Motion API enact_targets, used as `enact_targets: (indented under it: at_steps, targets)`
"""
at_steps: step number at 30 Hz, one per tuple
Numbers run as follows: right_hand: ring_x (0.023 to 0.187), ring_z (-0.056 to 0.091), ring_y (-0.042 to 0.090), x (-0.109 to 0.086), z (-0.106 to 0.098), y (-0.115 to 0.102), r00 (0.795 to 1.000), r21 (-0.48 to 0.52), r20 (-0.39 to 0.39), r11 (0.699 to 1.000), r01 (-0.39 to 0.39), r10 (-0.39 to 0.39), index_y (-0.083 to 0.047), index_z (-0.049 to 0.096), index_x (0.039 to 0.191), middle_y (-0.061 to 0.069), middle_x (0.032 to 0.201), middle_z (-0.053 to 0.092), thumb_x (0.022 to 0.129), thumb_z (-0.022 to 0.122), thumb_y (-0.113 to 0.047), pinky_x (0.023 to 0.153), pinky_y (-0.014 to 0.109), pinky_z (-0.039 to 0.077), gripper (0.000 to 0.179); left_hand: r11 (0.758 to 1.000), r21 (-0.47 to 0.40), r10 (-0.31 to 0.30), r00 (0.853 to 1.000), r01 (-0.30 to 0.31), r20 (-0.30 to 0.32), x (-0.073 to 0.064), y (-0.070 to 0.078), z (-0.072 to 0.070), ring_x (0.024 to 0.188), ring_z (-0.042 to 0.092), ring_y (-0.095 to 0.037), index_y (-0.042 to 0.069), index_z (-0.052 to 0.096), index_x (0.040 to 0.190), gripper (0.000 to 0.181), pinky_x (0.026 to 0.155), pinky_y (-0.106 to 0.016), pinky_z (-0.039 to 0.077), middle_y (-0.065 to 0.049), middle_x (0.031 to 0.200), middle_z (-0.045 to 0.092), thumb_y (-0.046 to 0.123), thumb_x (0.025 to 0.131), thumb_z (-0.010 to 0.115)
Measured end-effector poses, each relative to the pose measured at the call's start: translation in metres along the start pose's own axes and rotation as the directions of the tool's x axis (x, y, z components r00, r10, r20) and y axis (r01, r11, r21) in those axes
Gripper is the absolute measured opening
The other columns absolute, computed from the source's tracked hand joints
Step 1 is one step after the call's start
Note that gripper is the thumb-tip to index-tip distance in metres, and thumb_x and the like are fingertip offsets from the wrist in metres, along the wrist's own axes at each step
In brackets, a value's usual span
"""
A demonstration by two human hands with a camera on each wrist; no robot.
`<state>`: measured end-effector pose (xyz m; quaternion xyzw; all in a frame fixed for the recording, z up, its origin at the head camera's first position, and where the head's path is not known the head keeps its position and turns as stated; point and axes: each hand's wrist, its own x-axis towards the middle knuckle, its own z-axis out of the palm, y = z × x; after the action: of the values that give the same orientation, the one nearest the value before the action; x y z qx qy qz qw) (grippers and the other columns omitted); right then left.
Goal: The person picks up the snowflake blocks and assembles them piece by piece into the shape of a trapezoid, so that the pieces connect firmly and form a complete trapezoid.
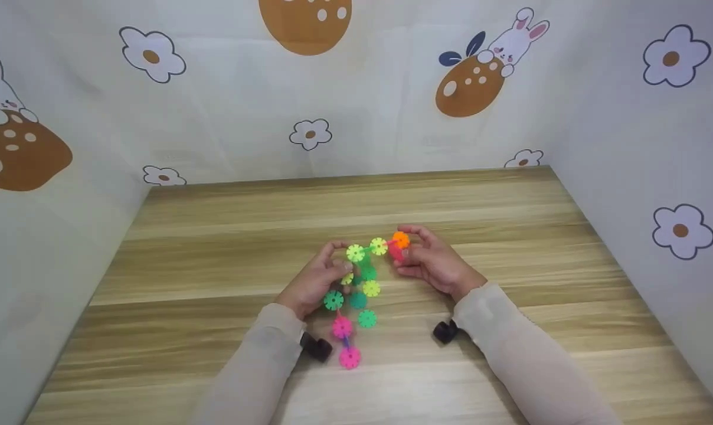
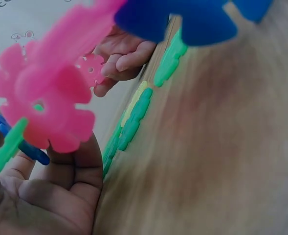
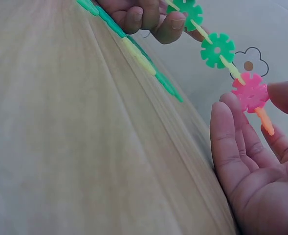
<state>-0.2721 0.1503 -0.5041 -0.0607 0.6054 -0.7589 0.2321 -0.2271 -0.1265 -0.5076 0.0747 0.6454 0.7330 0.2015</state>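
Observation:
A chain of notched plastic snowflake discs runs between my two hands. My left hand grips its left part, thumb and fingers around a yellow disc. From there, a green disc and pink discs trail toward my body, with a blue disc large in the left wrist view. Two yellow-green discs lead across to my right hand. Its thumb and fingers pinch the pink-red disc at that end, from which an orange disc sticks out.
Loose discs lie flat on the wooden table below the chain: a yellow one, a teal one and green ones. Printed cloth walls enclose the table's back and sides. Black wrist mounts hang under both sleeves.

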Motion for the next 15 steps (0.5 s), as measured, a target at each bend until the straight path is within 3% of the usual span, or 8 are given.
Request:
enact_targets:
  at_steps: [8, 15]
  targets:
    - [0.085, 0.069, 0.018, -0.0005, -0.0003, -0.0002, 0.999, 0.040, 0.040, 0.999, 0.009, -0.011, -0.010, 0.032, 0.158, 0.011, 0.112, 0.071, 0.096, 0.058, 0.002, 0.080, 0.031, 0.062, 0.068, 1.000, -0.026, 0.002, 1.000, -0.002, -0.017, 0.0003, -0.0001, -0.0001, 0.070, 0.062, -0.015, 0.015, 0.041, 0.144, 0.043, 0.064, -0.027, 0.056, -0.002, 0.100, 0.069, 0.012, 0.105, 0.058]
    - [0.078, 0.062, 0.013, -0.0007, -0.0014, 0.0004, 0.999, 0.022, 0.040, 1.000, 0.014, -0.014, -0.011, 0.036, 0.154, 0.004, 0.107, 0.072, 0.098, 0.066, -0.004, 0.071, 0.026, 0.059, 0.063, 1.000, -0.024, 0.004, 1.000, -0.004, -0.023, 0.0005, -0.0004, 0.0003, 0.070, 0.062, -0.015, 0.017, 0.042, 0.143, 0.042, 0.067, -0.029, 0.056, -0.002, 0.099, 0.069, 0.010, 0.105, 0.057]
